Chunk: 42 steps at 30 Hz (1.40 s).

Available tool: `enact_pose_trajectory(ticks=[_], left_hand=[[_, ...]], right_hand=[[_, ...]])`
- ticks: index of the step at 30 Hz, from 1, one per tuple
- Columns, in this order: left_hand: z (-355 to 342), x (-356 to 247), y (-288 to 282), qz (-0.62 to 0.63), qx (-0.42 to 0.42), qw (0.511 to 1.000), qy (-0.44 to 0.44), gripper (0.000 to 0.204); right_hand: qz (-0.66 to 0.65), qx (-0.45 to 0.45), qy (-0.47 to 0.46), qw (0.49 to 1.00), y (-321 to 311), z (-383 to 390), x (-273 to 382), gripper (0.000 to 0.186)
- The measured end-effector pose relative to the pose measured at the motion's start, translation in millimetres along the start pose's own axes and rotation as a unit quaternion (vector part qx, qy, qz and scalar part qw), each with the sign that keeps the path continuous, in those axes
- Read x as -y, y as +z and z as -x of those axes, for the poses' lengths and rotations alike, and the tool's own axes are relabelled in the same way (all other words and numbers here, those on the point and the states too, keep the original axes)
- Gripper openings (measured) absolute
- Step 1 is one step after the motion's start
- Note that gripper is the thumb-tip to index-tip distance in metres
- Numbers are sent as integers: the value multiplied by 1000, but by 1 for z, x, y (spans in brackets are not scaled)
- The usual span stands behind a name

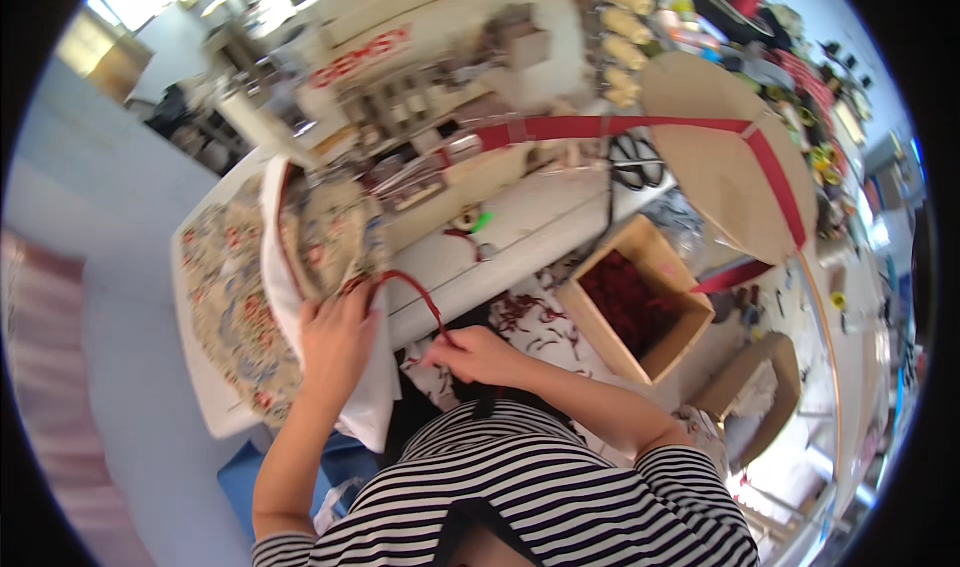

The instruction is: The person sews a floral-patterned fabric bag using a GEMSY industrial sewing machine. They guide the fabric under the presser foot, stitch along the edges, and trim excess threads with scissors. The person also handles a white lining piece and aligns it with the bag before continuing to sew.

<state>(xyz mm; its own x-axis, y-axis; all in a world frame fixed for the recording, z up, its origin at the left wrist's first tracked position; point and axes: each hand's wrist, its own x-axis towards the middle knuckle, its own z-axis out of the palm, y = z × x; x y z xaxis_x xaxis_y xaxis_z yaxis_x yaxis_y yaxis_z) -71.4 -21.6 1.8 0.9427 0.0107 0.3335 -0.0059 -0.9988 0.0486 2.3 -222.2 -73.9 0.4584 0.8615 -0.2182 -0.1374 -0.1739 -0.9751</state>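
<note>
A floral fabric piece (pixel 235 312) with a white layer (pixel 285 257) and a dark red edge lies on the left of the sewing machine bed, partly under the machine head. My left hand (pixel 338 335) presses its bent fingers onto the near edge of this cloth, gripping it. From there a narrow dark red binding strip (pixel 408 279) arcs across to the right. Its other end is pinched in my right hand (pixel 478 355), held in front of my body. Small red and green bits (pixel 472 225) lie on the machine bed.
Behind my hands stands the cream sewing machine (pixel 455 57). A wide red tape (pixel 570 127) runs to it from a round cardboard disc (pixel 720 157). To the right is a wooden box (pixel 640 307) with dark red material; thread cones (pixel 625 42) stand farther back.
</note>
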Motion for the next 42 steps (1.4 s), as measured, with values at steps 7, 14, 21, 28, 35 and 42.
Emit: enact_pose_trajectory(ticks=[7, 14, 21, 28, 35, 42], left_hand=[[-3, -37, -5, 15, -122, 991, -45, 24], [-12, -54, 7, 88, -169, 975, -117, 25], [-18, -48, 17, 113, -243, 959, -95, 20], [-17, -52, 22, 137, -230, 960, -82, 21], [-17, -57, 22, 105, -227, 967, -54, 23], [-17, -58, 24, 113, -228, 965, -55, 24]], right_hand=[[295, -516, -98, 798, -158, 72, 35, 19], [569, -516, -8, 640, -328, 29, -25, 41], [358, -512, 47, 780, -280, 79, -25, 43], [-7, -295, 89, 951, -68, 119, -49, 19], [196, -79, 87, 974, -10, 94, 4, 36], [214, -128, 23, 968, -17, 43, 19, 36]])
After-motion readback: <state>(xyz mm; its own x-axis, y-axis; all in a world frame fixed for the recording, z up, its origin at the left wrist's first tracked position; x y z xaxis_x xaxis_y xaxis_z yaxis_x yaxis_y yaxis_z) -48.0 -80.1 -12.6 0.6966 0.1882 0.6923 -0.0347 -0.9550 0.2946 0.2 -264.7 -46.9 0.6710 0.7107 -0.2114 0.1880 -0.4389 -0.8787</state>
